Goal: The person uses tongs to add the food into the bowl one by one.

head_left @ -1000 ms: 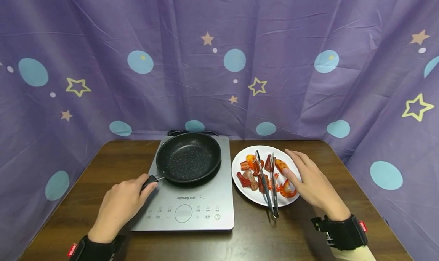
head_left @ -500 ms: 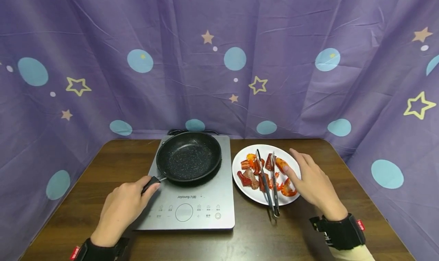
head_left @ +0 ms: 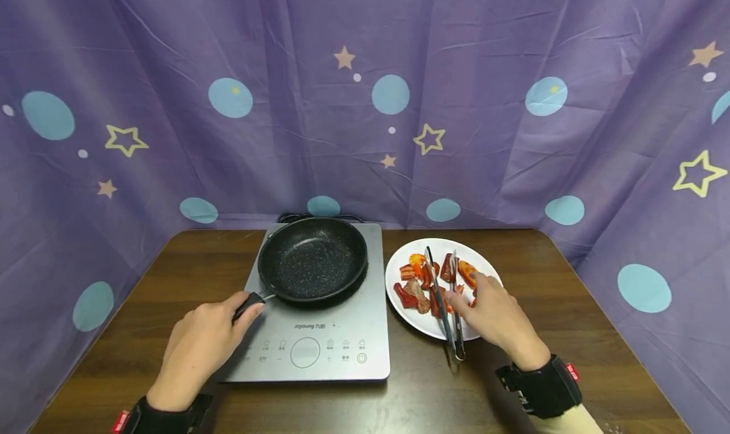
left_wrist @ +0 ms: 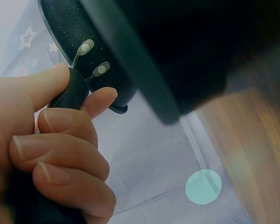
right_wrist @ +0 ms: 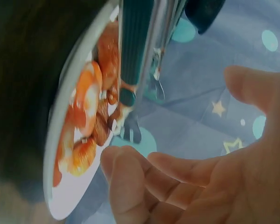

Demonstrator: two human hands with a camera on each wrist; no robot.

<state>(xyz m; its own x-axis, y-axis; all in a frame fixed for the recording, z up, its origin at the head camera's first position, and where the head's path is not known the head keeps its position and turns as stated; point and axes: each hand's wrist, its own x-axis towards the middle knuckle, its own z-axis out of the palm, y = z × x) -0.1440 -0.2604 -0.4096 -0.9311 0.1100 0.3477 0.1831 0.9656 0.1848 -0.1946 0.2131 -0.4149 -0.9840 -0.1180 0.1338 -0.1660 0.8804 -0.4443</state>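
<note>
Fingers point(left_wrist: 67, 151) of the left hand point(head_left: 202, 339) are curled round the black handle point(head_left: 248, 305) of the pan point(head_left: 313, 263), which we find left of centre in the head view. That hand comes up from the lower left of the frame, its back toward us. The right hand point(head_left: 493, 313) comes in from the lower right, back up, over the right part of a white plate point(head_left: 421, 324). In the right wrist view we see its fingers bent and close together, the thumb point(right_wrist: 247, 86) spread well away from them. In the head view the thumb overlaps the tongs point(head_left: 442, 310); we cannot tell whether it touches them.

The pan is round and black, with pale speckles across its inside, and 2 pale rivets show in the left wrist view. It is over the upper part of a silver cooktop point(head_left: 371, 332), though we cannot tell if its base lies flat. The tongs, right of centre, lie across the plate with their 2 long arms apart, joined at the end that juts past the lower rim. We see red, orange and brown food point(head_left: 406, 296) under and beside them.
</note>
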